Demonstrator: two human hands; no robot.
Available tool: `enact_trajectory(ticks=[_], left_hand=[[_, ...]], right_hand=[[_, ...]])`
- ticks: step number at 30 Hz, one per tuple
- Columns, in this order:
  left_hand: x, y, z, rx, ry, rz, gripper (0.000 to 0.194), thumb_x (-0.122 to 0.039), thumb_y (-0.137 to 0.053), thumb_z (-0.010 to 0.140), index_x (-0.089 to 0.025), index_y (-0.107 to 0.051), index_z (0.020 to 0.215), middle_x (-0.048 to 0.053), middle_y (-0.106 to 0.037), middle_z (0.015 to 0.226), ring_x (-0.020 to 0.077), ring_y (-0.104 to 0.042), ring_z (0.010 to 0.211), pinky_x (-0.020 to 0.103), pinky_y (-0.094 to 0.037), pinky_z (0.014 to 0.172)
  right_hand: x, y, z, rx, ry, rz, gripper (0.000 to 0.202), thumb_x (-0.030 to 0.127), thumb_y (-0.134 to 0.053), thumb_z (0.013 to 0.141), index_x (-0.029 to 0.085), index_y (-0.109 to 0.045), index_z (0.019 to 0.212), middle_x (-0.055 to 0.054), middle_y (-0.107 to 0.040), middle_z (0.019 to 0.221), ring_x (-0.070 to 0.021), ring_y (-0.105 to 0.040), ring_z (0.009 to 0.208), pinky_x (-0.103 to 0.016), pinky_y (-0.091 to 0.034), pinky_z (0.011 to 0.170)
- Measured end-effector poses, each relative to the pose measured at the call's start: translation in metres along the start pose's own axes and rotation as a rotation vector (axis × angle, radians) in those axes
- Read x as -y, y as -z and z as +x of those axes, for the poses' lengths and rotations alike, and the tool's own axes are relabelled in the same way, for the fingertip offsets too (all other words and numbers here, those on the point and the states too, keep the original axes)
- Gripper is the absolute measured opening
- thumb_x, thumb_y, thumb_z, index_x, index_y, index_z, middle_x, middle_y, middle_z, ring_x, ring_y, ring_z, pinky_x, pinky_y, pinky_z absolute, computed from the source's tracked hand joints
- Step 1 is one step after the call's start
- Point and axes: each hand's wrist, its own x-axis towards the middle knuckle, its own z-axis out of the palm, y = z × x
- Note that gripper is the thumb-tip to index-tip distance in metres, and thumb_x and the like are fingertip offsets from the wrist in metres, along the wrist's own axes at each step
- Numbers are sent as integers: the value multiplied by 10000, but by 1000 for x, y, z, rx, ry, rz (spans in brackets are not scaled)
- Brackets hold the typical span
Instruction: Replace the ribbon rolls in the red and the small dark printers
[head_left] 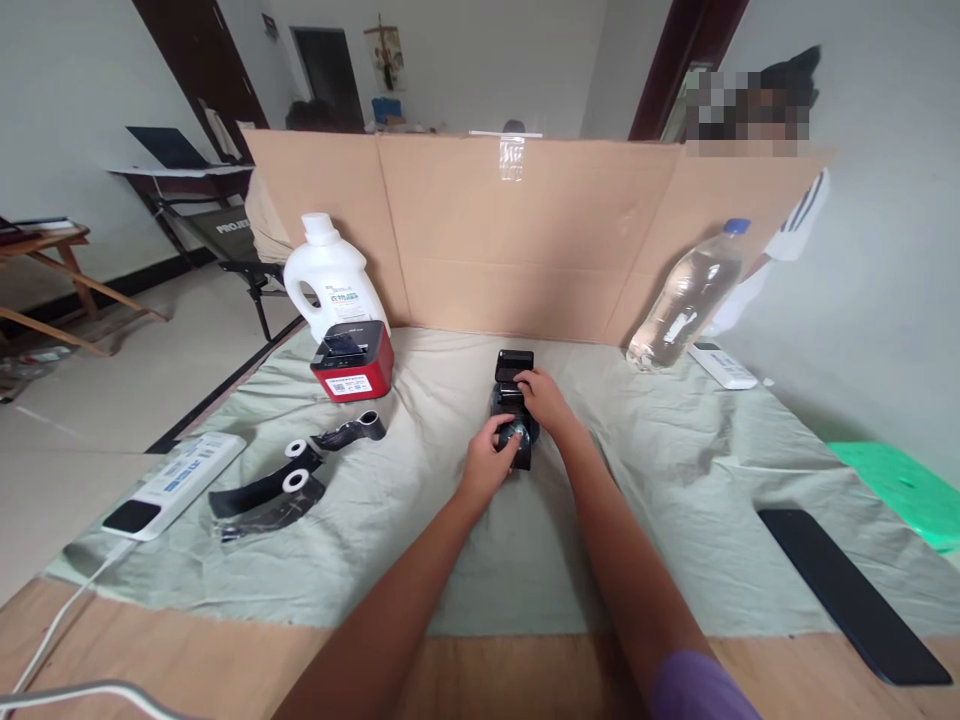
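Note:
A small black device (514,366) with its lid raised stands on the grey-green cloth (442,560), in the middle. My left hand (491,458) has its thumb and fingers around a dark, shiny piece at the device's near end; that piece is partly covered by the fingers. Fingers of my right hand (543,398) press on the device's right side, just below the raised lid. To the left lie black strips with white-rimmed rolls (300,482). Beyond them is a red and black box-shaped device (358,368).
A white jug (330,280) and a tilted clear bottle (686,300) stand before a cardboard screen (525,240). White power banks (176,485) lie left and far right; a dark phone-like slab (851,590) lies near right. A person is behind the screen.

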Motion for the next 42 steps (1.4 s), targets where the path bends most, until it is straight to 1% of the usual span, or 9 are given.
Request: enact_trajectory(ticks=[5, 7, 12, 15, 18, 22, 26, 31, 42], left_hand=[[3, 0, 1, 15, -19, 22, 407, -412, -659, 834, -198, -634, 1180, -44, -578, 588, 82, -460, 394, 191, -386, 390], [3, 0, 1, 18, -23, 35, 398, -401, -646, 841, -191, -632, 1179, -37, -586, 602, 86, -469, 399, 196, -393, 393], [2, 0, 1, 16, -47, 77, 277, -404, -636, 842, -183, -677, 1003, -64, -458, 528, 83, -432, 397, 195, -395, 400], [2, 1, 1, 21, -63, 95, 238, -395, -634, 843, -186, -679, 946, -73, -403, 520, 79, -422, 397, 193, -399, 409], [1, 1, 0, 24, -68, 94, 228, -389, -631, 846, -188, -677, 944, -69, -414, 529, 81, -443, 400, 192, -385, 409], [0, 1, -1, 30, -76, 89, 222, -384, -639, 840, -191, -677, 943, -70, -416, 532, 80, -437, 398, 195, -383, 408], [-1, 1, -2, 34, -94, 88, 219, -379, -631, 843, -187, -678, 940, -65, -424, 542, 79, -419, 410, 201, -406, 417], [1, 0, 0, 38, -93, 72, 214, -383, -644, 834, -190, -680, 921, -66, -414, 526, 81, -417, 413, 198, -404, 415], [0, 1, -2, 50, -80, 37, 218, -381, -651, 830, -190, -674, 933, -68, -380, 542, 79, -373, 447, 195, -438, 422]], right_hand=[[-5, -4, -2, -33, -59, 13, 186, 102, -539, 869, 186, -670, 972, -78, -580, 1012, -200, -584, 943, -365, -457, 968], [-6, -6, -2, -102, -92, 28, 199, 129, -565, 850, 182, -646, 1025, -84, -575, 1031, -207, -576, 936, -381, -467, 954], [-3, -8, 1, -257, -157, 168, 576, 236, -565, 854, 122, -425, 1402, -168, -559, 1233, -211, -577, 885, -397, -492, 903], [-2, -8, 2, -238, -183, 223, 672, 274, -563, 856, 114, -356, 1475, -210, -496, 1377, -183, -579, 808, -393, -491, 913], [-4, -7, 3, -188, -171, 266, 677, 264, -557, 842, 172, -373, 1487, -168, -523, 1405, -179, -580, 803, -393, -492, 909], [-6, -6, 3, -220, -144, 277, 632, 266, -540, 834, 156, -444, 1449, -155, -579, 1337, -201, -583, 863, -382, -492, 884], [-5, -2, 2, -260, -133, 268, 544, 294, -539, 844, 170, -528, 1374, -136, -621, 1255, -187, -565, 794, -377, -493, 858], [-1, 9, 0, -261, -98, 259, 316, 321, -540, 855, 184, -653, 1118, -96, -665, 1126, -184, -581, 793, -354, -499, 806], [9, 35, -3, 72, -151, 177, 222, 164, -671, 732, 176, -697, 952, -80, -570, 1114, -158, -591, 786, -350, -507, 826]])
